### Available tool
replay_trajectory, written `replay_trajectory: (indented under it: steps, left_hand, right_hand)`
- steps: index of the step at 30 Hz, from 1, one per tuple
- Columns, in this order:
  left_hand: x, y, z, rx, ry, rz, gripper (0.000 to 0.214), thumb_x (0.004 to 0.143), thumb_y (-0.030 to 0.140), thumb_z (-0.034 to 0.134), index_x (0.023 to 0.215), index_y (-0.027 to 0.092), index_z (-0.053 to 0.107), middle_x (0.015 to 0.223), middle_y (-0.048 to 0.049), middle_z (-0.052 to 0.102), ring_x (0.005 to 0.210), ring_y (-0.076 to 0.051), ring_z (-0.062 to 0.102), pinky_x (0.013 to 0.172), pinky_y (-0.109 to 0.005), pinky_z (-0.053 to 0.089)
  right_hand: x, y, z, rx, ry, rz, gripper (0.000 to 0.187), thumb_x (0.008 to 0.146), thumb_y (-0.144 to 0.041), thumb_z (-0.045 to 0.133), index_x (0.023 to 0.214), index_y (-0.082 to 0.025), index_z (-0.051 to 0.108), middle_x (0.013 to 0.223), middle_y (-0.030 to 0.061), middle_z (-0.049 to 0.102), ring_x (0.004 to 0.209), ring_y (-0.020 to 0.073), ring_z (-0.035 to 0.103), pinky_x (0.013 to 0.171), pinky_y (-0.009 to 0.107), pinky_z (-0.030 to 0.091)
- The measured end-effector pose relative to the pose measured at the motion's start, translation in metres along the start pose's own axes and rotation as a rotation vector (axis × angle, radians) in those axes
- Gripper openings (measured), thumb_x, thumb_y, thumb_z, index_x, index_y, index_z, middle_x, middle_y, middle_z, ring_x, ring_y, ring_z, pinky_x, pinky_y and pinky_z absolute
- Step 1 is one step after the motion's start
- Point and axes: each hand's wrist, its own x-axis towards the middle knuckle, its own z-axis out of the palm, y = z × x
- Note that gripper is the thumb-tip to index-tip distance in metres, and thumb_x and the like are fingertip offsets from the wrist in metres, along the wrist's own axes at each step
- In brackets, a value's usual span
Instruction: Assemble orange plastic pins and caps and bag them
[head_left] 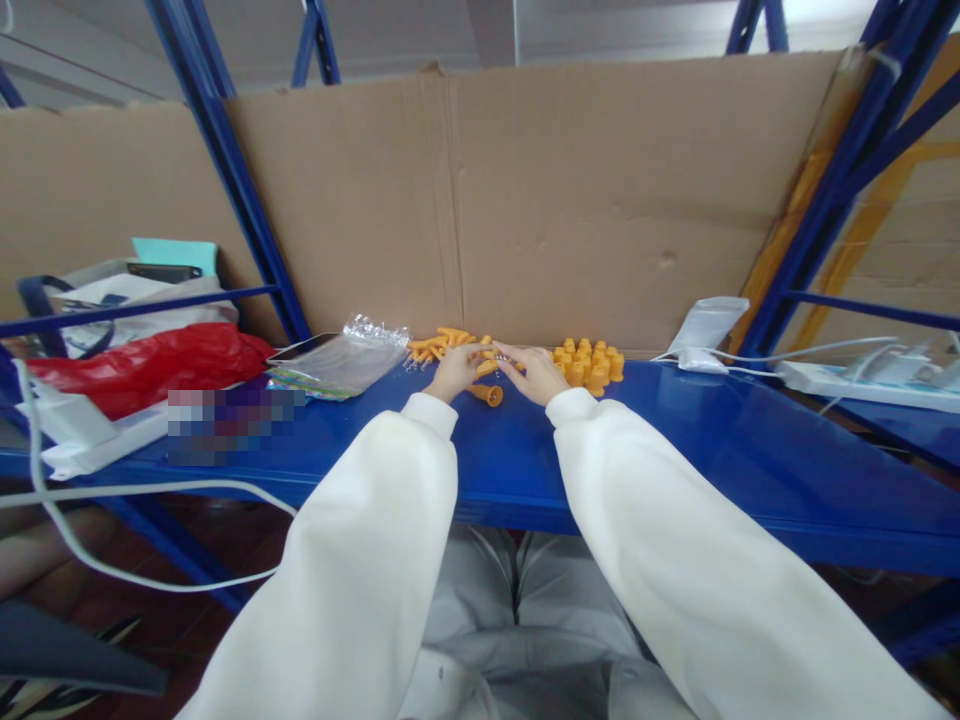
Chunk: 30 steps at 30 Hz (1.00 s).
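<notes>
Plainly, two hands are at work over one blue surface, with orange pieces on either side of them. One loose orange piece lies between the wrists, its round open end facing the person. One heap of slim orange pieces sits just beyond the left hand, too tangled to count. One cluster of stubby orange pieces stands beside the right hand; more than a dozen show, though overlap hides the exact number. One clear plastic bag lies left of the heap, and one red bag farther left.

Both forearms reach forward in white sleeves, angling inward. The hands face each other, backs up, fingers bent and tips nearly meeting above the loose piece. Orange shows right by the fingertips, but I cannot tell whether either grip is pinching anything or merely pressed together.
</notes>
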Motion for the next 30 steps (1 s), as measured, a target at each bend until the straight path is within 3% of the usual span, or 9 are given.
replay_trajectory:
  steps: [4, 7, 10, 13, 18, 21, 25, 30]
  left_hand:
    - [0.002, -0.005, 0.007, -0.093, 0.012, 0.118, 0.053, 0.084, 0.009, 0.058, 0.134, 0.022, 0.069, 0.133, -0.0077, 0.073, 0.128, -0.024, 0.064, 0.116, -0.045, 0.046]
    - [0.003, -0.006, 0.009, -0.121, 0.091, 0.128, 0.065, 0.083, 0.009, 0.06, 0.147, 0.019, 0.056, 0.149, -0.0131, 0.061, 0.14, -0.025, 0.055, 0.12, -0.044, 0.041]
    - [0.003, -0.006, 0.01, -0.123, 0.14, 0.111, 0.068, 0.082, 0.011, 0.062, 0.148, 0.02, 0.05, 0.152, -0.0154, 0.057, 0.142, -0.025, 0.052, 0.118, -0.042, 0.042]
    - [0.003, -0.003, 0.008, -0.101, 0.189, 0.111, 0.055, 0.08, 0.01, 0.063, 0.134, 0.018, 0.058, 0.146, -0.0166, 0.059, 0.14, -0.025, 0.053, 0.117, -0.042, 0.043]
    - [0.002, 0.006, 0.003, -0.057, 0.178, 0.123, 0.006, 0.083, 0.016, 0.065, 0.088, 0.019, 0.067, 0.124, -0.0122, 0.069, 0.127, -0.026, 0.062, 0.115, -0.046, 0.045]
    - [0.0, 0.013, 0.002, -0.074, 0.1, 0.136, 0.014, 0.088, 0.026, 0.066, 0.075, 0.019, 0.068, 0.121, -0.0102, 0.071, 0.12, -0.025, 0.065, 0.112, -0.044, 0.048]
    - [-0.003, 0.019, 0.003, -0.115, -0.015, 0.164, 0.021, 0.091, 0.035, 0.066, 0.08, 0.02, 0.074, 0.123, -0.0083, 0.072, 0.121, -0.023, 0.065, 0.108, -0.041, 0.052]
    - [-0.002, 0.017, 0.004, -0.174, -0.043, 0.172, 0.018, 0.088, 0.032, 0.071, 0.076, 0.019, 0.077, 0.124, -0.0101, 0.072, 0.12, -0.024, 0.066, 0.111, -0.044, 0.051]
  right_hand:
    - [0.0, -0.013, -0.003, 0.001, -0.063, -0.007, 0.04, 0.105, -0.025, 0.047, 0.138, -0.02, 0.068, 0.133, 0.0079, 0.073, 0.119, 0.0202, 0.071, 0.11, 0.034, 0.048]
    - [-0.001, -0.018, -0.003, -0.018, -0.096, 0.031, 0.038, 0.106, -0.024, 0.045, 0.134, -0.021, 0.071, 0.129, 0.0056, 0.075, 0.119, 0.0187, 0.071, 0.11, 0.031, 0.048]
    - [-0.001, -0.018, -0.002, -0.04, -0.077, 0.065, 0.038, 0.106, -0.025, 0.046, 0.134, -0.022, 0.071, 0.134, 0.0046, 0.073, 0.125, 0.0186, 0.069, 0.111, 0.031, 0.048]
    - [-0.002, -0.016, 0.0, -0.061, -0.061, 0.104, 0.041, 0.105, -0.025, 0.047, 0.14, -0.021, 0.067, 0.139, 0.0057, 0.07, 0.129, 0.0194, 0.066, 0.112, 0.032, 0.048]
    - [-0.003, -0.014, 0.002, -0.092, -0.136, 0.172, 0.051, 0.101, -0.022, 0.05, 0.151, -0.019, 0.055, 0.139, 0.0089, 0.07, 0.128, 0.0221, 0.067, 0.11, 0.034, 0.051]
    - [-0.003, -0.012, 0.003, -0.117, -0.175, 0.189, 0.059, 0.099, -0.02, 0.05, 0.157, -0.012, 0.046, 0.142, 0.0137, 0.067, 0.132, 0.0245, 0.064, 0.112, 0.037, 0.048]
    - [-0.003, -0.01, 0.003, -0.145, -0.176, 0.179, 0.064, 0.098, -0.017, 0.047, 0.16, -0.008, 0.039, 0.155, 0.0168, 0.054, 0.141, 0.0243, 0.056, 0.119, 0.038, 0.041]
    - [-0.002, -0.008, 0.002, -0.178, -0.192, 0.186, 0.066, 0.095, -0.015, 0.049, 0.159, -0.004, 0.039, 0.156, 0.019, 0.053, 0.142, 0.0259, 0.054, 0.121, 0.038, 0.039]
